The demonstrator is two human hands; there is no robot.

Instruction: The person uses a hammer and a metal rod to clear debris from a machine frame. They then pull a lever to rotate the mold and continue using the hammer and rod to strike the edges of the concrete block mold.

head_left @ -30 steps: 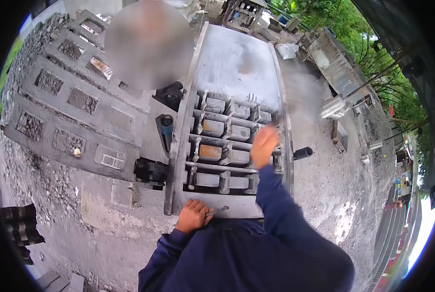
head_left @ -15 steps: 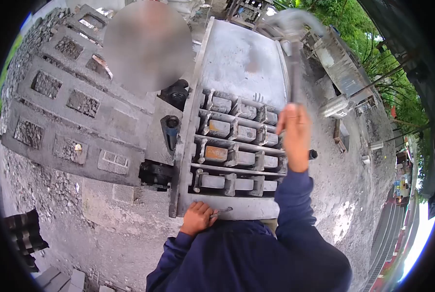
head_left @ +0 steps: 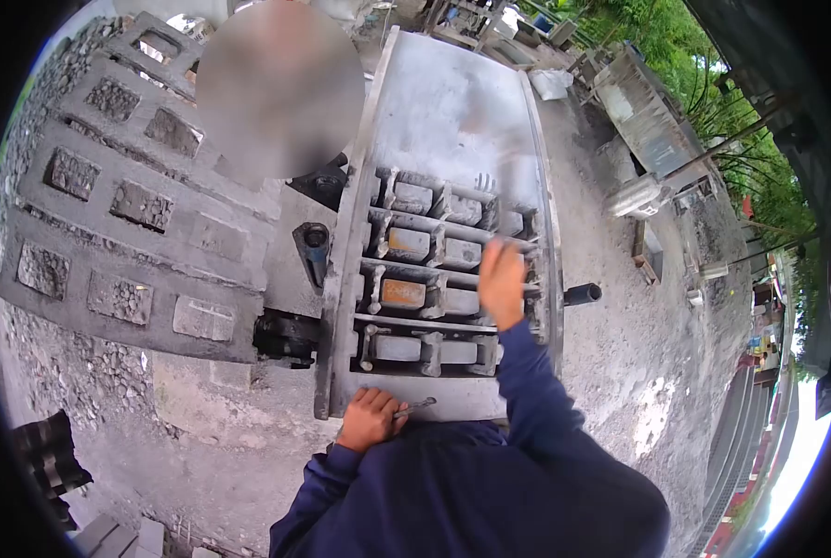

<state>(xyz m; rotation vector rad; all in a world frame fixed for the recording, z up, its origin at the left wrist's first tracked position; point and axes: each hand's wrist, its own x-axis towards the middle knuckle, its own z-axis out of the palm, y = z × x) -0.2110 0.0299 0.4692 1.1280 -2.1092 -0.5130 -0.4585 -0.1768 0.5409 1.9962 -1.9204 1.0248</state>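
Note:
My left hand (head_left: 371, 417) rests at the near edge of a grey metal block mould (head_left: 462, 395), closed around a small metal wrench (head_left: 422, 405) whose open end points right. Over the right side of the mould, my right hand (head_left: 504, 279) is closed around the handle of a hammer (head_left: 508, 191). Motion smears the hammer, and its head cannot be made out clearly. Below it are rows of rectangular core blocks (head_left: 399, 349) set between metal plates; one core block (head_left: 402, 295) is rusty orange.
Hollow concrete blocks (head_left: 127, 256) lie at the left over gravel. A flat metal plate (head_left: 434, 93) extends beyond the mould. Black pipe ends (head_left: 583, 294) stick out at the sides. Further right stands a weathered box (head_left: 643, 116). A blurred patch covers the upper left.
My right hand has swung the hammer down and to the left, from raised at the right to over the mould. My left hand stays on the edge with the wrench.

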